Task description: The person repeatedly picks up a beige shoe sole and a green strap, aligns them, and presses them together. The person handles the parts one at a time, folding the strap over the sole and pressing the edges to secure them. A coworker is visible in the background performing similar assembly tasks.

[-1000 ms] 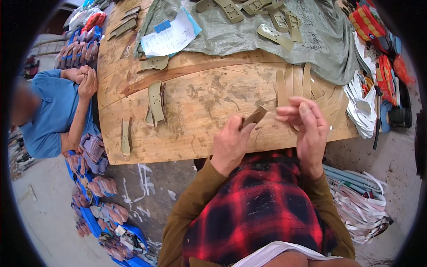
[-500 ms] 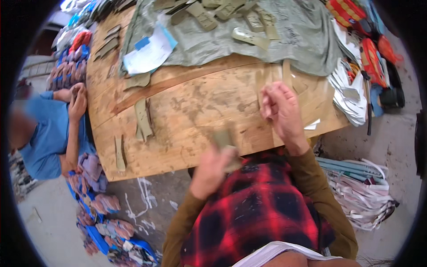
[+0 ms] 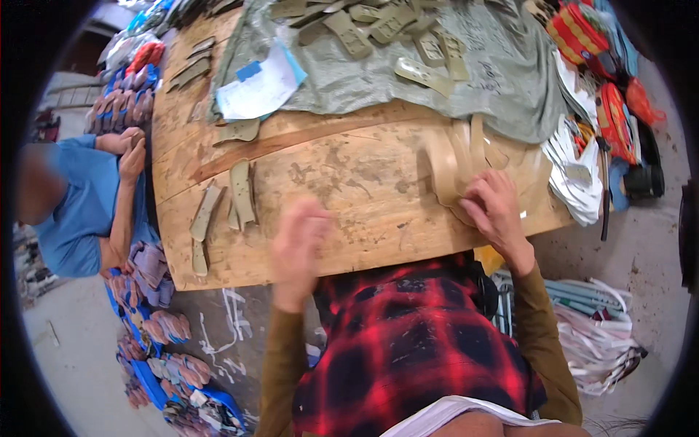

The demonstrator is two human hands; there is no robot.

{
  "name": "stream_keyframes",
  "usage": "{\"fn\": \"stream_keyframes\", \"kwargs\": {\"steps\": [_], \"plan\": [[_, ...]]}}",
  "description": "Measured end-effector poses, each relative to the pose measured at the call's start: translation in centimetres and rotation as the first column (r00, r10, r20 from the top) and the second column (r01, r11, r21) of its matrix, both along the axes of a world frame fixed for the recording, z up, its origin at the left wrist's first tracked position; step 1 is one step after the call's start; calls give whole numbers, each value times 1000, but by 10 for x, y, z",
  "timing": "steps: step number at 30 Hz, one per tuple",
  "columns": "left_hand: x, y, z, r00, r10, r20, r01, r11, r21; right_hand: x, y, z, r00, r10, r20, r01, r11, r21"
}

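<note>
At the table's right front, my right hand point(image 3: 499, 215) has its fingers curled closed at the near end of a tan, curved, flat piece point(image 3: 443, 171). More tan strips lie beside it, and the fingertips are partly hidden. My left hand point(image 3: 298, 247) is over the table's front edge, smeared by motion, with nothing visible in it. To its left lie olive-green strap-like pieces: a small stack point(image 3: 242, 193) and a slanted piece point(image 3: 207, 213) resting by another at the edge.
A grey-green sheet point(image 3: 502, 95) bears several olive-green pieces point(image 3: 349, 35) and papers point(image 3: 262, 87). A person in a blue shirt point(image 3: 80, 197) sits at the left. White sheets point(image 3: 571, 171) hang at the right edge; bundled straps point(image 3: 590, 349) lie below.
My left hand moved left and no longer shows the olive-green piece it carried. Another such piece now lies in the left group. My right hand came down to the tan pieces, which have shifted.
</note>
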State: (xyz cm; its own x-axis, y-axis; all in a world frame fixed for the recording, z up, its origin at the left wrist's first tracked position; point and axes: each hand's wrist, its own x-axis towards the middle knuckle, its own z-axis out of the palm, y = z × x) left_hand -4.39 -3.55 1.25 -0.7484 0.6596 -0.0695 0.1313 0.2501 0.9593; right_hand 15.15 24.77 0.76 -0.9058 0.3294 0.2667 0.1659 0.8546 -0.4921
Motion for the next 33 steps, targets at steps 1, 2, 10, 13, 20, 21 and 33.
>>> {"fn": "stream_keyframes", "kwargs": {"steps": [1, 2, 10, 13, 20, 21, 33], "plan": [[21, 17, -3, 927, -54, 372, 36, 998, 55, -1, -1, 4, 1000, 4, -6, -4, 1000, -31], [39, 36, -9, 857, -141, 497, 97, 989, 113, -4, -2, 13, 999, 17, -35, -16, 999, 31], [47, 82, -12, 603, -243, 760, -148, 902, 405, -80, 10, 69, 880, 435, 192, -303, 823, -480], [32, 68, 2, 635, -154, 757, -301, 853, 427, -148, 67, 37, 993, 116, -32, -117, 992, -56], [26, 27, -3, 579, -91, 810, -444, 798, 407, -170, 121, -25, 957, -46, 287, -62, 932, 357], [26, 26, -6, 568, -97, 818, -450, 795, 407, -167, 112, -22, 981, -41, 191, -16, 958, 286], [16, 36, -1, 541, -155, 827, -554, 673, 489, -113, 8, 56, 987, 159, 36, -148, 965, -216]]}}
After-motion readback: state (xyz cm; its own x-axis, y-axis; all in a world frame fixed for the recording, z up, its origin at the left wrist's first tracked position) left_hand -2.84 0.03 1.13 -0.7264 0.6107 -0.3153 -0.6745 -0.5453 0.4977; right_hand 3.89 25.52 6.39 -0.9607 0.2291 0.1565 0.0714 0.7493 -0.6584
